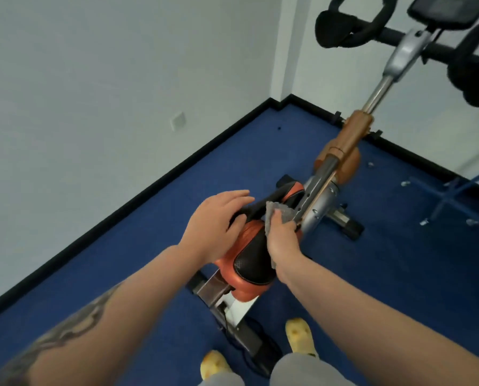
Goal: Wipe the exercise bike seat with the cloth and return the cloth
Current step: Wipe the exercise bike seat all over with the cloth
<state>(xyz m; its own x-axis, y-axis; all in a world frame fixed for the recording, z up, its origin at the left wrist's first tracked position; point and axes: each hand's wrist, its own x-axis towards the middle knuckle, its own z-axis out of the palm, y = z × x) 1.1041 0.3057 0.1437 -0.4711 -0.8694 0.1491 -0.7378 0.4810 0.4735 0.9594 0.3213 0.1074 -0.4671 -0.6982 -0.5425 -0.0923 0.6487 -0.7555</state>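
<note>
The exercise bike seat [251, 264] is orange with a black centre and sits in the middle of the view, its nose pointing away from me. My left hand [214, 225] lies on the seat's left side with fingers spread over it. A grey cloth [281, 213] is bunched in my right hand [281, 239], which presses it against the seat's right side near the nose. Part of the cloth hangs below my right wrist.
The bike frame [352, 135] runs away to black handlebars [344, 32] and a console [450, 9] at the top right. Blue carpet [399, 274] covers the floor. White walls meet in a corner behind. My yellow shoes [299, 337] stand beside the bike's rear base.
</note>
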